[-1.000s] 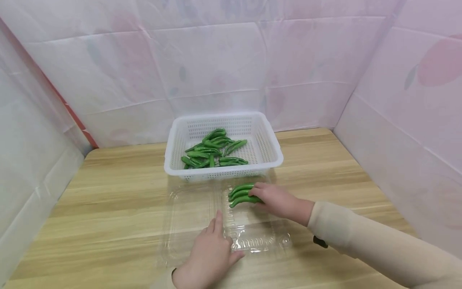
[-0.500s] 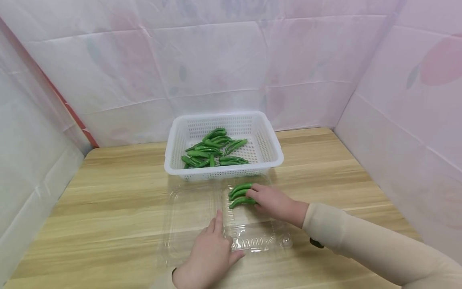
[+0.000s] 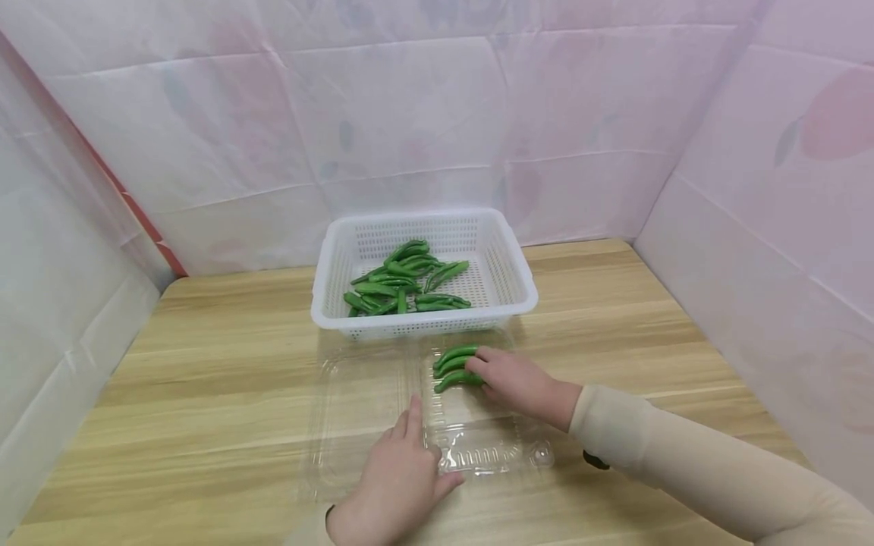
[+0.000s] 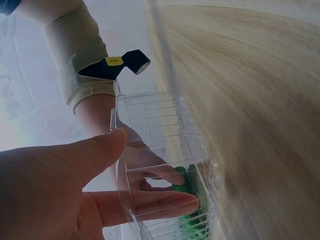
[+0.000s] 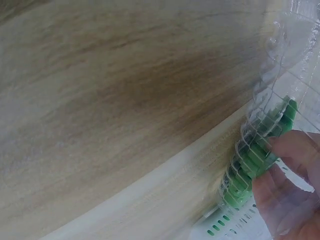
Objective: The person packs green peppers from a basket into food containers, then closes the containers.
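Observation:
A clear plastic clamshell box (image 3: 478,436) lies opened out on the table, its lid half (image 3: 362,417) to the left. Across the far end of the right half rest several green peppers (image 3: 452,371), side by side. My right hand (image 3: 519,383) pinches the right end of the nearest pepper (image 5: 255,159) between thumb and fingers; the right ends of the peppers are partly hidden beneath it. My left hand (image 3: 396,474) rests at the fold between the halves, index finger straight and thumb spread. In the left wrist view, that index finger (image 4: 165,204) reaches over the clear wall.
Behind the box stands a white perforated basket (image 3: 426,321) with a loose heap of green peppers (image 3: 403,273). The wooden table (image 3: 205,394) is bordered by patterned cloth walls (image 3: 410,114) at the back and both sides.
My right hand has shifted slightly left over the peppers, covering more of their right ends. The left hand and basket have stayed in place.

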Action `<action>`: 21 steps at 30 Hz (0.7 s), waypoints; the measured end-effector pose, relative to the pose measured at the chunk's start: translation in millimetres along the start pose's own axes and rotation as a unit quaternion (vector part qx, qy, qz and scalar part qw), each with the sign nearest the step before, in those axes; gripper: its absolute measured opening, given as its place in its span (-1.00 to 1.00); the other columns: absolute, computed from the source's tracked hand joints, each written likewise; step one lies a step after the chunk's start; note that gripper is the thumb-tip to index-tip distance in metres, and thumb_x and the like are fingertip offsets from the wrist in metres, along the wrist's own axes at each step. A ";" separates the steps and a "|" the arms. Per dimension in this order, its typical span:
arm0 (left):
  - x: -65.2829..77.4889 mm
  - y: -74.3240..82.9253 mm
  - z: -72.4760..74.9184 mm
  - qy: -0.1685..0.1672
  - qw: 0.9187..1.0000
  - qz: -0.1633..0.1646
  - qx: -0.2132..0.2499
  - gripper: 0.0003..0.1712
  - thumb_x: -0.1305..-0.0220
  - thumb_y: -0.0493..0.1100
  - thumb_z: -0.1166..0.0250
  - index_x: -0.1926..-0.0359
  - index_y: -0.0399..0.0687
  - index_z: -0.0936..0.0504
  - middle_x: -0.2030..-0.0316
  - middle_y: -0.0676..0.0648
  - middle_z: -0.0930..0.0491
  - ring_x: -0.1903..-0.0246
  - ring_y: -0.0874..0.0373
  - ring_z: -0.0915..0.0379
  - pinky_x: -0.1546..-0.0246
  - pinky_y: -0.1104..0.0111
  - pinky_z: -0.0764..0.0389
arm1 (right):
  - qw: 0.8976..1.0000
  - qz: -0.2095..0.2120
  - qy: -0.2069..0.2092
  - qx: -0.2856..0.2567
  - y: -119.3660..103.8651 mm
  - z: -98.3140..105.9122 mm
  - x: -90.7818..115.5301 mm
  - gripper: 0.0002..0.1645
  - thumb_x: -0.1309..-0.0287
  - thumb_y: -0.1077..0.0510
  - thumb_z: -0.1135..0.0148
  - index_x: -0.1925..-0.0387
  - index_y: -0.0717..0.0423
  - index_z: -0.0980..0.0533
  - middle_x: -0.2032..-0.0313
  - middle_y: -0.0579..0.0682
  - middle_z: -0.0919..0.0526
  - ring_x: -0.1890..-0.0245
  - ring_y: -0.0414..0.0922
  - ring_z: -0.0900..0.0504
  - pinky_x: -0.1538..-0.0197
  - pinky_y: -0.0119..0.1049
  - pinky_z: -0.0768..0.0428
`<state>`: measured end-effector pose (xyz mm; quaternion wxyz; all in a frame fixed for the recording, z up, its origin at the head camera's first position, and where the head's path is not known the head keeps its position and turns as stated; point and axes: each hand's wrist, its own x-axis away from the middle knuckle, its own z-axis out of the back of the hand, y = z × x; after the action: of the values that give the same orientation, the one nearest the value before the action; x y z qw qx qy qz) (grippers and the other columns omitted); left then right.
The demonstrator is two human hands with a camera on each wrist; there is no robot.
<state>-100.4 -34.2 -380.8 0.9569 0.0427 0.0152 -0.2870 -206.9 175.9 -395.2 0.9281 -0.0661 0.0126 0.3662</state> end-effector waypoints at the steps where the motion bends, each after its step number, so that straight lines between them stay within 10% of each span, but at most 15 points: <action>1: -0.1 0.1 -0.1 0.000 1.000 0.000 0.000 -0.39 -0.16 0.36 -0.09 0.41 -0.06 -0.72 -0.17 -0.55 -0.24 -0.04 -0.25 -0.40 0.13 0.11 -0.54 | 1.000 -0.001 0.002 0.001 -0.3 -0.1 -0.2 -0.72 0.08 0.34 -0.30 0.26 0.09 -0.48 0.35 -0.05 -0.44 0.35 -0.12 -0.48 0.30 -0.23 -0.54; 21: 0.4 0.5 1.2 0.000 1.000 0.000 0.001 -0.40 -0.16 0.36 -0.09 0.42 -0.05 -0.73 -0.16 -0.55 -0.24 -0.04 -0.26 -0.40 0.13 0.10 -0.55 | 0.998 -0.017 0.050 0.033 -3.0 -2.3 -1.6 -0.75 0.13 0.37 -0.24 0.30 0.15 -0.51 0.40 -0.03 -0.43 0.38 -0.09 -0.46 0.34 -0.24 -0.53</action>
<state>-99.8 -34.1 -379.6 0.9568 0.0438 0.0153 -0.2871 -206.0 172.3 -397.0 0.9342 -0.0541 0.0700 0.3456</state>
